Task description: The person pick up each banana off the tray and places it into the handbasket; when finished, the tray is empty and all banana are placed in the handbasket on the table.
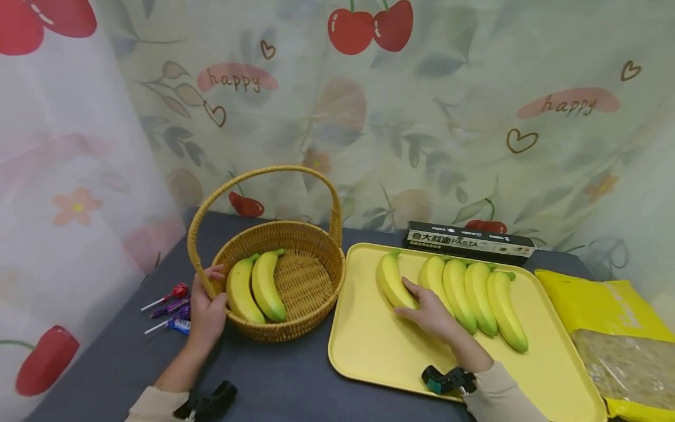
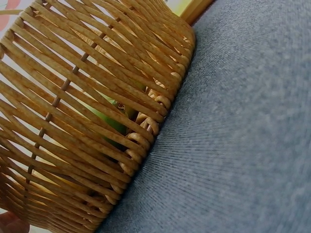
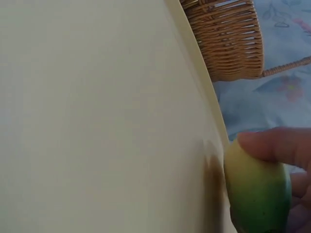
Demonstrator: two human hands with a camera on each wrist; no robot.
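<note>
My right hand (image 1: 429, 313) grips a banana (image 1: 393, 281) on the left part of the yellow tray (image 1: 369, 357); in the right wrist view the thumb and fingers lie around its greenish end (image 3: 257, 194). Several more bananas (image 1: 459, 293) lie side by side on the tray, right of that hand. My left hand (image 1: 208, 310) holds the left rim of the wicker basket (image 1: 311, 325), beside the base of its tall handle. Two bananas (image 1: 266, 286) rest inside the basket at the left. The left wrist view shows the woven basket side (image 2: 82, 97), with green banana tips behind the slats.
Wrapped lollipops (image 1: 176, 302) lie left of the basket. A black pasta box (image 1: 469, 241) stands behind the tray, and a yellow bag (image 1: 622, 334) lies to its right. A patterned curtain (image 1: 411, 146) hangs behind the dark cloth-covered table (image 1: 295, 375).
</note>
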